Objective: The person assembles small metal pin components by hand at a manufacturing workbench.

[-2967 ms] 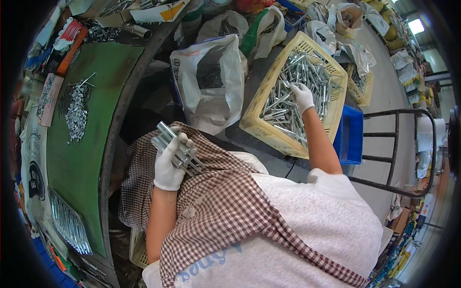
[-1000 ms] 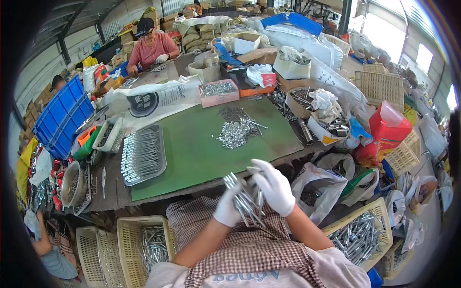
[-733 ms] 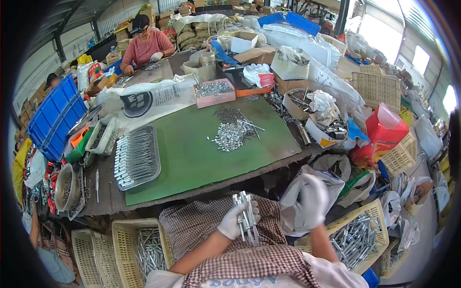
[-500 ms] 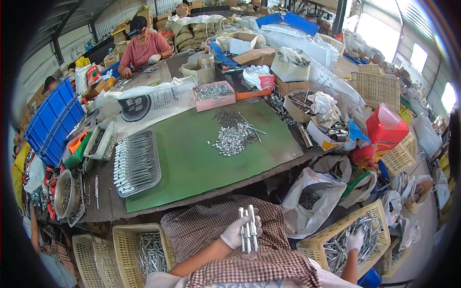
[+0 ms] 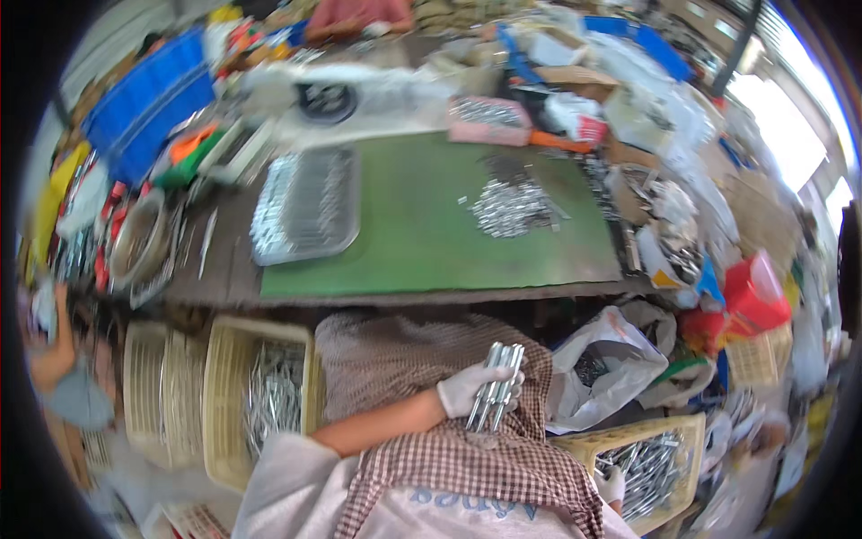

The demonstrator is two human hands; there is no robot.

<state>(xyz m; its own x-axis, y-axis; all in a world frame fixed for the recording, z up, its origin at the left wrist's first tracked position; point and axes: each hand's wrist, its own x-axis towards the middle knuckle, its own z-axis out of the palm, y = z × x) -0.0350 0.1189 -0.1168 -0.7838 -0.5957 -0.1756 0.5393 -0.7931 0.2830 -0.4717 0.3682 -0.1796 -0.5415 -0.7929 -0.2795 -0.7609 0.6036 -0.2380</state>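
My gloved left hand (image 5: 469,391) is closed round several silver metal rods (image 5: 496,386) in front of my checked apron (image 5: 426,458). They stand side by side, tilted, with thicker ends upward. My gloved right hand (image 5: 611,485) is at the near left side of the right-hand yellow basket (image 5: 575,442), which holds a heap of similar rods (image 5: 651,472). Its fingers are too hidden and blurred to show a grip. On the bench, a clear tray (image 5: 334,244) holds rods in rows, and small silver metal pieces (image 5: 512,208) lie piled on the green mat (image 5: 404,242).
Left of my lap stands another yellow basket (image 5: 220,409) of rods. White sacks (image 5: 597,368) sit beside the right basket. Beyond the mat are a pink box (image 5: 489,133) of small parts and a co-worker in a pink shirt (image 5: 355,16). Blue crates (image 5: 153,103) stand far left.
My view has tipped down and swung, blurring the bench. My left hand still holds the rods, now more slanted. My right hand has drawn from the basket's middle toward its near left side.
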